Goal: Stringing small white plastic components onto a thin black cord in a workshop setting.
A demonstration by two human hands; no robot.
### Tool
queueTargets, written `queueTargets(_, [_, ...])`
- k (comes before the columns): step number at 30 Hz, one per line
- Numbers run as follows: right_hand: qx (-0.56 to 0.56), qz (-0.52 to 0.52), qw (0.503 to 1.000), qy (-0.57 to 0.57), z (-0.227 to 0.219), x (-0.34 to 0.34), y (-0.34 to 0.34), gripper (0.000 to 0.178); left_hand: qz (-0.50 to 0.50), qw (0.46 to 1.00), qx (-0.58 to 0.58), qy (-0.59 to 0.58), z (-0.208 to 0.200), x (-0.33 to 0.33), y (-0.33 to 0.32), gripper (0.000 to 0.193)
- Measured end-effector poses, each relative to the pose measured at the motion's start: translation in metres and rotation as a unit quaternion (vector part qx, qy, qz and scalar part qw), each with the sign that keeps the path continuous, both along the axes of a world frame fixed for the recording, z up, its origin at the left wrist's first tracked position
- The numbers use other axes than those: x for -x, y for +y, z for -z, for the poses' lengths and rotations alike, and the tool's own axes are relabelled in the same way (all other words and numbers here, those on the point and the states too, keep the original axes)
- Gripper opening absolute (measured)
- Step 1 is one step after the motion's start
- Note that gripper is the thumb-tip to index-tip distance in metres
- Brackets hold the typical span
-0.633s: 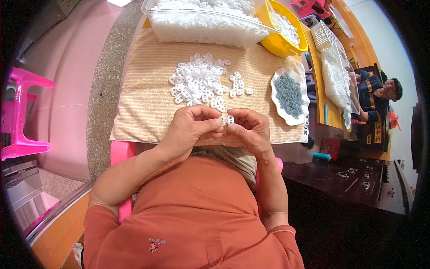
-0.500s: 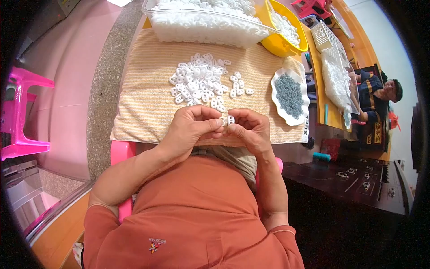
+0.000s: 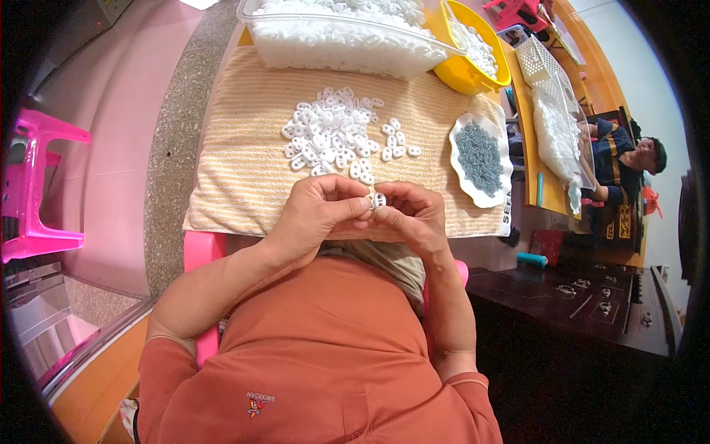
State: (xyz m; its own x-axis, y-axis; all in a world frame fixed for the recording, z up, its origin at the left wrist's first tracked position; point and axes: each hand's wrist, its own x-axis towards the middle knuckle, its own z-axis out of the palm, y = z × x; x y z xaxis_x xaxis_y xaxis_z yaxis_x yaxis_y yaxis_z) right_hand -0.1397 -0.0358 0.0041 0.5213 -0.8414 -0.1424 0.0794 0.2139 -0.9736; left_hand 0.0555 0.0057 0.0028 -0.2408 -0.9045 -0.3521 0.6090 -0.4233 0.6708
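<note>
Pink flooring (image 3: pixel 111 163) is spreading across the far left, where a bright pink plastic stool (image 3: pixel 48 185) is standing near the picture's edge. Beside it, a speckled grey strip (image 3: pixel 166 200) is curving upward, bordering the towel-covered surface (image 3: pixel 237 177), whose cloth is showing pale stripes. Toward the back, a clear plastic bin (image 3: pixel 325 55) is holding a mass of small white pieces, and in front of it a heap of white two-holed pieces (image 3: pixel 329 133) is lying on the towel. Nearer the body, the left hand (image 3: pixel 322 211) is keeping its thumb and forefinger close together; I cannot tell whether anything is between them. Just beside those fingertips, one white oval piece (image 3: pixel 380 200) is sitting at the front edge of the towel, and the right hand (image 3: pixel 410 214) is pinching it between thumb and forefinger. Behind the hands, a few loose pieces (image 3: pixel 390 130) are lying apart from the heap. Farther right, a yellow basin (image 3: pixel 462 80) is holding more white pieces, while a scalloped white dish (image 3: pixel 484 200) is carrying grey-blue bits (image 3: pixel 479 157). Beyond, another person (image 3: pixel 614 152) is sitting beside a bin of white material (image 3: pixel 556 137).
</note>
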Motion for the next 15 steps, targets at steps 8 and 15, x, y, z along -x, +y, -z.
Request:
queueTargets(8, [-0.017,0.003,1.000,-0.018,-0.0007,-0.0012,0.0008,0.031,-0.003,1.000,0.000,-0.001,0.0015,0.0008,0.0001,0.012])
queueTargets(15, [-0.021,0.000,1.000,-0.022,-0.0016,-0.0021,0.0014,0.032,-0.003,1.000,-0.003,0.004,0.0011,0.0009,0.0004,0.012])
